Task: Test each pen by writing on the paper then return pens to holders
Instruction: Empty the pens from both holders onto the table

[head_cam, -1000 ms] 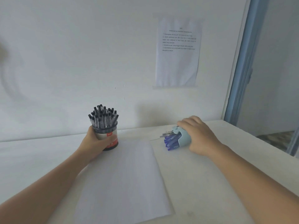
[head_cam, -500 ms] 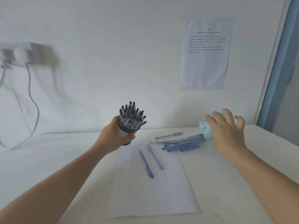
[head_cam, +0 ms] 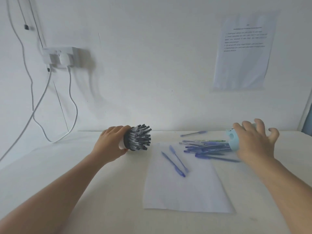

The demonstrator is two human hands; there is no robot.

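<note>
The left arm reaches forward across the desk (head_cam: 101, 191), and the left hand (head_cam: 112, 144) has its fingers (head_cam: 118, 130) curled round the body of the black-rimmed pen holder (head_cam: 125, 143). The holder is tipped on its side just left of the paper's far corner, with its mouth to the right. The right arm reaches out on the other side. The right hand (head_cam: 253, 142) lies palm-down over the light blue pen holder (head_cam: 233, 140) with its fingers spread wide apart, their tips bent a little in the air.

Half a second ago the left hand held its holder raised off the desk and only tilted. Now it is low at the desk surface and turned fully sideways. A second ago that holder stood upright and the paper (head_cam: 185, 191) was bare. The right hand was already splayed over the blue holder half a second ago, and the spilled pens lie much as they did then.

The black-rimmed holder is packed with black-capped pens (head_cam: 140, 137), all inside and bristling out toward the right. The light blue holder lies on its side, and a sheaf of blue pens (head_cam: 207, 147) fans out of its mouth to the left across the desk and the paper's far right corner. A green pen (head_cam: 211, 141) lies along the sheaf's far edge. Two loose blue pens (head_cam: 175, 163) lie side by side on the paper, and a single blue pen (head_cam: 194, 133) lies apart near the wall.

A printed notice (head_cam: 244, 51) hangs on the wall, and white cables (head_cam: 72, 102) hang from a wall socket (head_cam: 60, 56).
</note>
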